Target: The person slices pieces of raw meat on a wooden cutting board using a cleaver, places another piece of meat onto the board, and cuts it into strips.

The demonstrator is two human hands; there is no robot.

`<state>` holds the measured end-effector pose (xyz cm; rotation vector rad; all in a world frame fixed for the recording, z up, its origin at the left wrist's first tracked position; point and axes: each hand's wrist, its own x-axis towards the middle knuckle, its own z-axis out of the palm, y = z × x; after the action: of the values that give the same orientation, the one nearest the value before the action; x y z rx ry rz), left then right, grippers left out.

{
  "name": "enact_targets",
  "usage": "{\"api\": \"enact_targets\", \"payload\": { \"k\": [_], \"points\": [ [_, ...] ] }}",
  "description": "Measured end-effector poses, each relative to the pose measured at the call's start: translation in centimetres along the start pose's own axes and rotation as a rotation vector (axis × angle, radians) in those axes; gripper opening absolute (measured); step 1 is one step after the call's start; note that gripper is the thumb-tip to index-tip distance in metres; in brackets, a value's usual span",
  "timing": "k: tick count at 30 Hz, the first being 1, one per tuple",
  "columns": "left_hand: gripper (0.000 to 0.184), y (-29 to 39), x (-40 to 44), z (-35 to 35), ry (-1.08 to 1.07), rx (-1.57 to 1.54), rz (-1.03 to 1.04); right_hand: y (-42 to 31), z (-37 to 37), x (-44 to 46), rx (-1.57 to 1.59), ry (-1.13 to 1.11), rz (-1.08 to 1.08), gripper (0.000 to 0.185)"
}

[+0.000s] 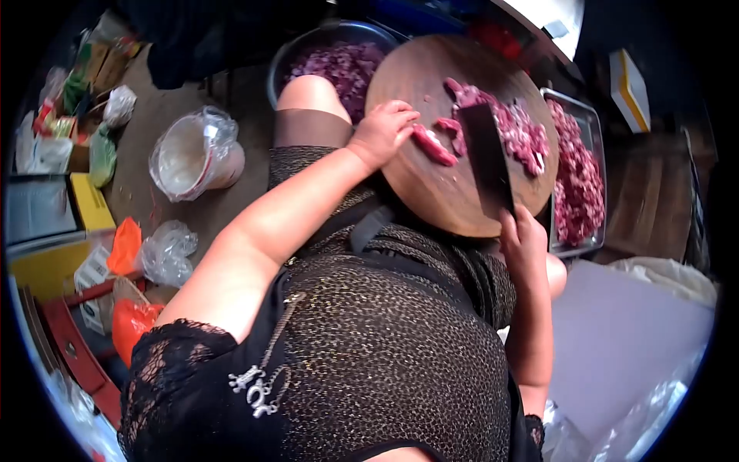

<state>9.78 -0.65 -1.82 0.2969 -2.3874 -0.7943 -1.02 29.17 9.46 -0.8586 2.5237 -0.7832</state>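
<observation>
On a round wooden board [427, 196] lie pieces of raw meat. My left hand [383, 132] is at the board's left edge, its fingers closed at the end of a strip of meat [434, 145]. My right hand [523, 235] grips the handle of a dark, wide-bladed cleaver [486, 154] at the board's lower right. The blade lies between the strip and a pile of cut meat [517, 132], close to the pile. A small piece of meat [454, 132] is left of the blade.
A metal bowl of meat [339, 63] stands behind the board's left side, and a metal tray of meat [577, 177] on its right. A plastic-lined bucket [196, 158] is on the floor at left, near bags and boxes [50, 204].
</observation>
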Motion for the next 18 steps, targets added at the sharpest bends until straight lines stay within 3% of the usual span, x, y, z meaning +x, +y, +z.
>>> {"api": "enact_targets", "payload": {
  "k": [3, 8, 11, 14, 18],
  "points": [
    [0.019, 0.6, 0.0, 0.4, -0.045, -0.049, 0.168, -2.7, 0.4, 0.9, -0.183, 0.005, -0.137, 0.023],
    [0.015, 0.3, -0.3, 1.7, -0.119, 0.027, 0.134, -3.2, 2.5, 3.4, -0.364, -0.095, -0.150, 0.023],
    [0.017, 0.0, -0.3, 2.3, -0.130, -0.121, 0.037, -3.3, 2.2, 4.3, -0.364, -0.144, -0.179, 0.024],
    [0.017, -0.3, -0.2, 2.1, -0.167, -0.050, 0.055, -3.7, 1.3, 5.6, -0.332, -0.260, -0.206, 0.025],
    [0.016, -0.6, 0.1, 2.0, -0.202, 0.076, 0.198, -3.6, 0.8, 7.7, -0.329, -0.364, -0.238, 0.021]
  ]
}}
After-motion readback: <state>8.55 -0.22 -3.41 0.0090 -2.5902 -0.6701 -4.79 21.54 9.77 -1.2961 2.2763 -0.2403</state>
